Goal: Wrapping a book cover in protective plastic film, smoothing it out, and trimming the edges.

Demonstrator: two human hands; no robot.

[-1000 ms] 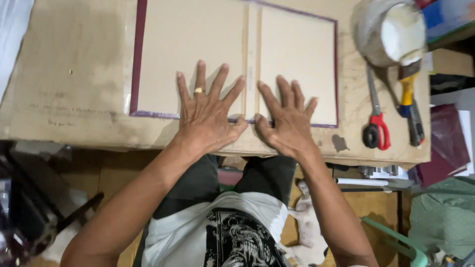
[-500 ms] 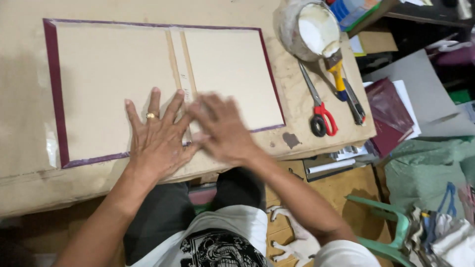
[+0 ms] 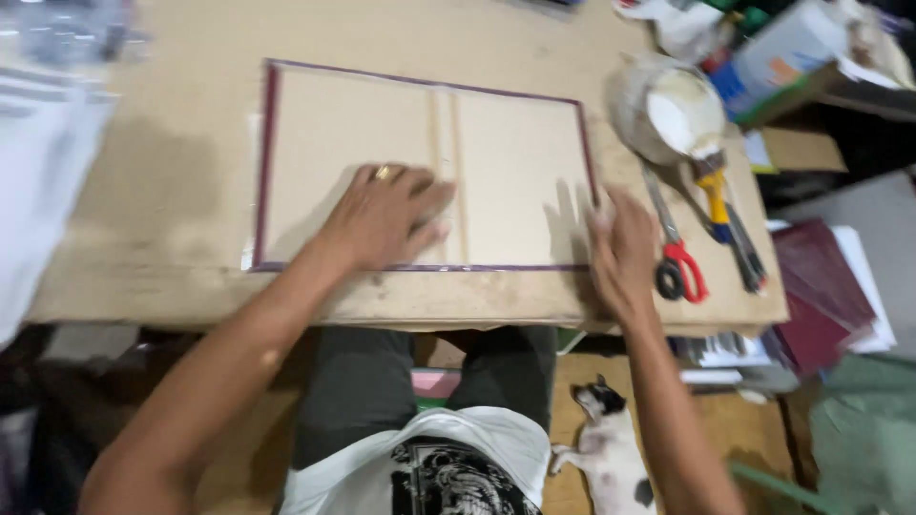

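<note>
While the left hand point(image 3: 386, 215) presses flat on the open book cover point(image 3: 363, 133), the right hand point(image 3: 620, 250) rests at its right edge.

Both hands lie open, fingers spread, gripping nothing; the purple-edged cover lies on the worktable point(image 3: 181, 191), red-handled scissors point(image 3: 676, 257) and a yellow-handled brush point(image 3: 720, 205) just beside the right hand.
</note>
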